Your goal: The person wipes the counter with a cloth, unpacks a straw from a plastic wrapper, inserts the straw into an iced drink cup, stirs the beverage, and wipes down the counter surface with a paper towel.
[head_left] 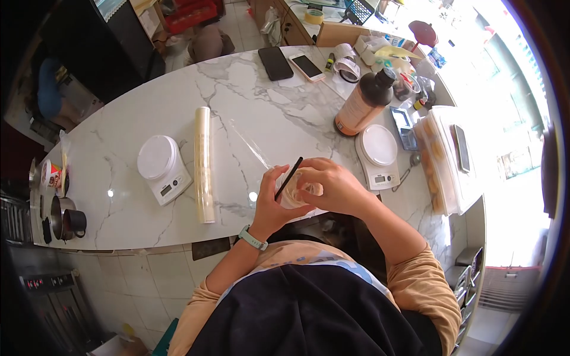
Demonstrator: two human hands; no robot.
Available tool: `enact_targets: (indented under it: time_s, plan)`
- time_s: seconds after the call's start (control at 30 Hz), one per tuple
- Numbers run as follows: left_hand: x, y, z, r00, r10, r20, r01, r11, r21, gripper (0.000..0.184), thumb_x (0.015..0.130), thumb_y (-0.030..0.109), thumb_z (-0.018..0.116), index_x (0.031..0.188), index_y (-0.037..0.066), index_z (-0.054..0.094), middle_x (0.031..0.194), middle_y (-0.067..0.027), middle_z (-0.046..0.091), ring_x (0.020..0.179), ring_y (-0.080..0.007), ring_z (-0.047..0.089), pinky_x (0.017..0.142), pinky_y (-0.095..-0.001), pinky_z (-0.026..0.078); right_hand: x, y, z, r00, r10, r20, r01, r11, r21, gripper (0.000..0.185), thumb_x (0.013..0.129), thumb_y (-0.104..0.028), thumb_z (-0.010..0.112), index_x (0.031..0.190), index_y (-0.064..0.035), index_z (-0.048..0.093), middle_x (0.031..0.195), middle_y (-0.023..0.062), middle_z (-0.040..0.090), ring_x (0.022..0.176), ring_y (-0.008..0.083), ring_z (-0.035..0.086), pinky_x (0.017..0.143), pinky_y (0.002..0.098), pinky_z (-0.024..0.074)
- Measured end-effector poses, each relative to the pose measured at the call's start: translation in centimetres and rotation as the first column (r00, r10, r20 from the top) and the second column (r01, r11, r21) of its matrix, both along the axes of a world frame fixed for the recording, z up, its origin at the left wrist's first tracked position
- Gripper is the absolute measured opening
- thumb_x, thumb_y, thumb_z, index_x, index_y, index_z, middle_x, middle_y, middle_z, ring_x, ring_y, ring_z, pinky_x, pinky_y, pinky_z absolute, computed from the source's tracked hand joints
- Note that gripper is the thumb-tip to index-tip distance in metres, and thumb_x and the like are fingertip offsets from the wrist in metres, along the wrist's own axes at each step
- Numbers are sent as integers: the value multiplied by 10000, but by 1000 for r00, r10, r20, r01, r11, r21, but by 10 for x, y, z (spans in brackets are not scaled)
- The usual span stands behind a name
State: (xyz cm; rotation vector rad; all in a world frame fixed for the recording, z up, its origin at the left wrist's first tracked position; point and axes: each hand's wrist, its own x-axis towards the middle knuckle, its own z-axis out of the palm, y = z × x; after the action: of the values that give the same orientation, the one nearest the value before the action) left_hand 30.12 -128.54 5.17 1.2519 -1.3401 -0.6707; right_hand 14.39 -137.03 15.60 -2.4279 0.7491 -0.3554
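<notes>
Near the front edge of the table, my left hand curls around the side of a small clear cup-like container. A thin black stick slants up beside the thumb and fingers of this hand; whether it is gripped or stands in the container I cannot tell. From the other side my right hand bends its fingers over the container's rim, partly hiding it. A strip of clear plastic film lies on the table just beyond the hands.
Left of the hands lie a roll of cling film and a kitchen scale. To the right stand a second scale, a large brown bottle and a plastic box. Two phones rest at the marble table's far edge.
</notes>
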Motion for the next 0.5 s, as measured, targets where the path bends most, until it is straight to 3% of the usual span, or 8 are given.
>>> enact_targets:
  time_s: [0.07, 0.17, 0.27, 0.3, 0.5]
  plan:
    - [0, 0, 5, 999, 14, 39, -13, 1000, -28, 901, 575, 324, 911, 1290, 39, 441, 1256, -156, 482, 1177, -311, 491, 986, -399, 430, -2, -5, -5, 999, -13, 34, 11, 998, 61, 177, 721, -153, 722, 867, -66, 674, 1190, 116, 599, 1083, 317, 582, 877, 395, 505]
    - [0, -1, 5, 999, 21, 46, -18, 999, -49, 911, 569, 332, 911, 1293, 39, 442, 1257, -157, 482, 1178, -319, 491, 977, -407, 436, -2, -18, -1, 998, -35, 55, 21, 973, 231, 301, 714, -146, 763, 974, -63, 639, 1149, 159, 601, 1067, 316, 590, 879, 380, 487]
    - [-2, -1, -4, 1000, 16, 12, -15, 999, -33, 924, 567, 341, 910, 1300, 35, 439, 1258, -163, 479, 1179, -326, 490, 973, -413, 439, 3, -28, -2, 991, -112, -74, 130, 934, 331, 472, 701, -166, 791, 1098, -53, 561, 1112, 141, 603, 1039, 282, 596, 848, 375, 487]
    - [-2, -1, -5, 1000, 14, 3, -14, 1000, -27, 926, 568, 343, 909, 1302, 34, 437, 1258, -166, 478, 1180, -327, 490, 974, -414, 438, 4, -34, -4, 989, -59, -133, 102, 931, 350, 601, 685, -178, 804, 1173, -42, 480, 1102, 141, 598, 1036, 266, 587, 836, 373, 482]
    - [-3, -1, -6, 1000, 19, -18, -20, 999, -31, 919, 577, 341, 903, 1304, 33, 433, 1251, -177, 473, 1172, -332, 492, 971, -414, 439, 18, -43, 9, 956, -10, -293, 144, 885, 442, 643, 669, -154, 791, 1190, -26, 437, 1110, 178, 592, 1056, 298, 578, 877, 376, 465]
